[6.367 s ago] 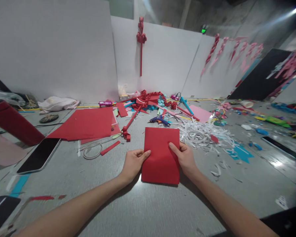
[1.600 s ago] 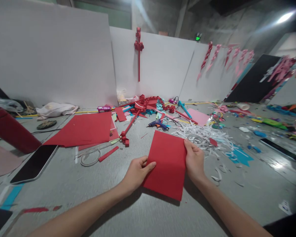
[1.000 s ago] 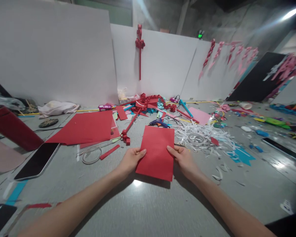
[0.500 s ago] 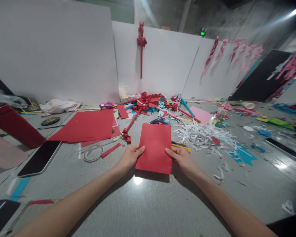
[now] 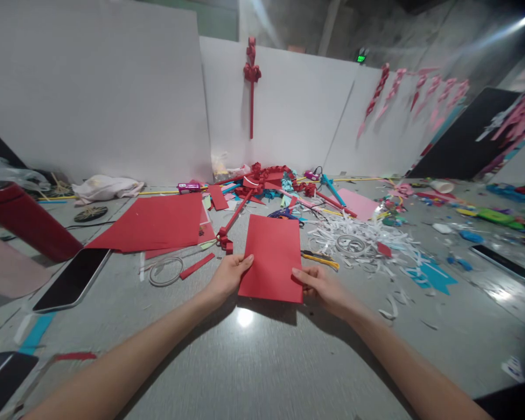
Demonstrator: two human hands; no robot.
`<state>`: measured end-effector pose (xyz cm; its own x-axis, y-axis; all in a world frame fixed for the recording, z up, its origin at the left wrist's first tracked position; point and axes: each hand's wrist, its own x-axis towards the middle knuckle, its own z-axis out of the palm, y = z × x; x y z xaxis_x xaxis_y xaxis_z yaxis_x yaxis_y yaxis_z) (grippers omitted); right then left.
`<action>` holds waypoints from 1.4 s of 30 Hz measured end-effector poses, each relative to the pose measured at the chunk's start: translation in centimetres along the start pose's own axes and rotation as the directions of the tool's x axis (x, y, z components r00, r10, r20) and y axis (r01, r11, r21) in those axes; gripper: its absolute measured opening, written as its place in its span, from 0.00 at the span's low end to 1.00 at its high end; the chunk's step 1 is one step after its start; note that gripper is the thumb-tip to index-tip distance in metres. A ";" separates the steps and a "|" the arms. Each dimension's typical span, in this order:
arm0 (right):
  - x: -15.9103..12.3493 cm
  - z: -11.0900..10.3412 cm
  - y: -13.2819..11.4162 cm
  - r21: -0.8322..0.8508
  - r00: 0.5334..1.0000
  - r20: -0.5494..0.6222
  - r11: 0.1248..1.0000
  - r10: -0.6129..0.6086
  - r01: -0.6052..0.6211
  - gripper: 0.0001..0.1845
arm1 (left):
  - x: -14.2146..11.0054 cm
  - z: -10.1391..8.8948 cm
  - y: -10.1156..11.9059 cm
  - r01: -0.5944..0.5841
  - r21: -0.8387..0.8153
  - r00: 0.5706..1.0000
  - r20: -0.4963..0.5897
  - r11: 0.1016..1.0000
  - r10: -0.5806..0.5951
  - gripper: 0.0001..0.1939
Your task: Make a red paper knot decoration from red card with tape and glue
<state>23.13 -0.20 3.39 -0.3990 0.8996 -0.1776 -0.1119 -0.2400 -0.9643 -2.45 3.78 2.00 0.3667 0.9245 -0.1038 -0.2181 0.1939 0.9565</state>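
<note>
A rectangular sheet of red paper (image 5: 271, 256) is held up above the grey floor, its shadow falling just below its near edge. My left hand (image 5: 230, 274) pinches its left edge, thumb on top. On the opposite edge my right hand (image 5: 321, 284) has the same kind of pinch, a little lower. The fingers under the paper are hidden. Beyond the right hand lies a yellow-and-black cutter knife (image 5: 321, 258). Dark blue scissors (image 5: 286, 216) show partly behind the paper's far edge.
Larger red sheets (image 5: 157, 221) lie to the left, near a phone (image 5: 74, 280) and a tape roll (image 5: 166, 272). White paper shreds (image 5: 367, 236) spread on the right. Behind, a heap of red paper pieces (image 5: 262, 181) lies before a white panel (image 5: 297, 105).
Both hands have shifted the red paper slightly to the left and away from me. My right hand now grips slightly lower on its edge.
</note>
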 end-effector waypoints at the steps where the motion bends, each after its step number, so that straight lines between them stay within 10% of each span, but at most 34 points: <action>1: -0.1 0.0 -0.1 -0.001 1.000 0.013 1.000 0.008 -0.008 0.21 | 0.1 -0.1 -0.1 0.000 -0.001 1.000 0.001 1.000 0.000 0.24; 33: 0.1 0.8 0.4 -0.119 0.999 0.029 0.993 0.020 -0.016 0.22 | 0.3 -0.2 0.9 -0.077 -0.008 0.972 -0.222 0.997 0.073 0.23; 42: 0.5 2.8 1.1 0.025 0.976 -0.138 0.985 -0.167 0.172 0.17 | -1.8 3.6 -0.2 0.046 -0.092 0.997 0.068 0.995 -0.040 0.27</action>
<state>20.23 -1.07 2.80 -0.2452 0.9687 -0.0393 -0.2016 -0.0906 -0.9753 0.17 0.87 2.94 0.4354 0.8918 -0.1228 -0.2837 0.2654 0.9215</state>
